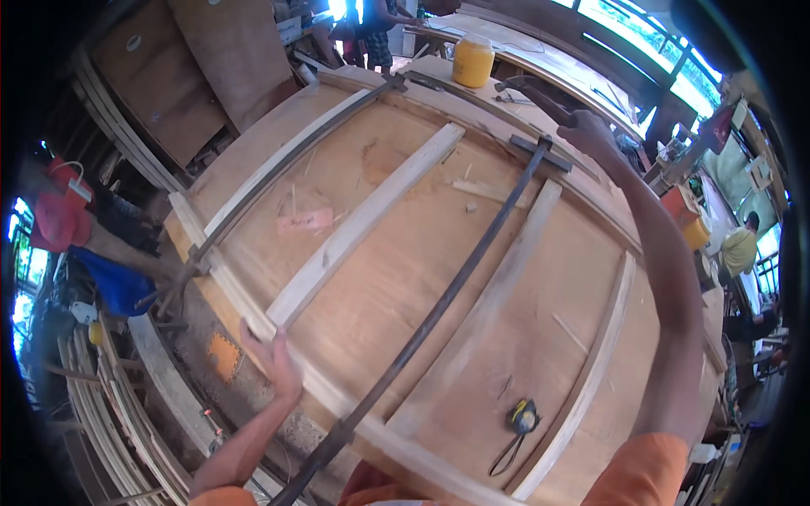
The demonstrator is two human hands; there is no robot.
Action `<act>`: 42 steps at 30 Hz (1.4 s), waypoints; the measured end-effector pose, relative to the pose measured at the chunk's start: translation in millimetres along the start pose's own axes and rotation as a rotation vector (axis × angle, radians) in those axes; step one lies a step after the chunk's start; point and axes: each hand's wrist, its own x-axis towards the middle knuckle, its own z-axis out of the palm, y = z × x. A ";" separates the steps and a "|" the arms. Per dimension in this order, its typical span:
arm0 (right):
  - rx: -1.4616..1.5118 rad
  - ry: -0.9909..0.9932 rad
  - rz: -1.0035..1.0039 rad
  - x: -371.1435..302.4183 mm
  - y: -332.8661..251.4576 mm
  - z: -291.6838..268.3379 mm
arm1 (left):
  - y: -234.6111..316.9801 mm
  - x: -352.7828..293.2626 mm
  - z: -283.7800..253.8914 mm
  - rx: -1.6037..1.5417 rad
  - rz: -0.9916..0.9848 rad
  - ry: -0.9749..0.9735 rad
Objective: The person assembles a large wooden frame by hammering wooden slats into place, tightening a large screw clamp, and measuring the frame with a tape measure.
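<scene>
My right hand [591,131] grips the far head of the long bar clamp [439,308], whose bar runs back toward me just beside my open left hand [274,358], resting on the panel's near edge batten [236,291].

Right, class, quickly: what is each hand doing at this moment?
Left hand: open, fingers spread against the near frame rail of the plywood panel.
Right hand: closed around the handle of the long bar clamp.
</scene>
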 end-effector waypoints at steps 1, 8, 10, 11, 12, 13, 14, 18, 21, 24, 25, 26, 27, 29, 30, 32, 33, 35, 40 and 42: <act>0.037 -0.113 0.070 22.7 -12.8 14.4 | -7.0 1.1 -3.6 0.025 0.037 0.005; -0.225 -0.163 0.144 130.1 -3.9 77.7 | 0.5 4.3 -3.4 -0.093 -0.014 0.020; -0.225 -0.179 0.171 149.2 7.5 84.3 | 1.7 3.9 -4.9 -0.099 -0.007 0.015; -0.258 -0.162 0.181 156.8 22.6 83.6 | 0.7 3.8 -1.1 -0.077 0.000 0.015; -0.285 -0.151 0.189 160.9 29.1 85.8 | 0.5 3.2 2.3 -0.076 -0.007 0.016; -0.290 -0.154 0.187 165.9 33.5 89.0 | 0.8 3.0 5.0 -0.079 0.006 0.003; -0.292 -0.142 0.191 170.2 39.0 90.3 | 1.3 2.9 7.8 -0.085 0.018 -0.011; -0.325 -0.432 0.045 178.2 6.9 112.3 | 2.4 4.4 2.2 0.026 0.028 0.026; -0.229 -0.361 -0.375 165.2 14.0 144.1 | 2.4 4.7 -5.7 0.092 0.004 0.028; -0.255 -0.319 -0.307 159.6 40.6 140.0 | -5.5 5.2 2.2 0.109 0.018 0.016; -0.279 -0.276 -0.233 162.2 48.9 130.3 | -8.6 4.1 1.8 0.104 0.018 0.014; -0.303 -0.232 -0.158 167.4 57.6 116.4 | -13.2 3.9 1.4 0.073 0.046 -0.001; -0.348 -0.220 -0.083 172.6 56.6 107.8 | -15.3 5.2 0.5 0.057 0.077 -0.006; -0.282 -0.206 0.056 175.6 46.8 95.8 | -11.4 5.1 0.8 0.071 0.078 -0.006; -0.293 -0.223 0.050 173.0 27.2 104.7 | -5.7 5.6 -3.1 0.096 0.085 -0.001; -0.480 -0.358 -0.384 155.4 -14.2 128.2 | -3.8 7.6 -6.0 0.105 0.081 0.015; -0.376 -0.483 -0.312 138.5 -33.1 116.6 | -2.0 1.4 -9.2 0.100 0.053 -0.006; -0.382 -0.338 -0.409 175.4 -0.2 136.2 | -7.3 -2.3 -9.3 0.095 0.037 -0.006; -0.280 -0.189 -0.045 187.2 27.6 100.7 | -12.2 3.7 5.9 0.071 0.071 0.024; -0.250 -0.231 0.052 167.9 -18.6 76.2 | -3.4 3.5 -4.5 0.091 0.074 0.055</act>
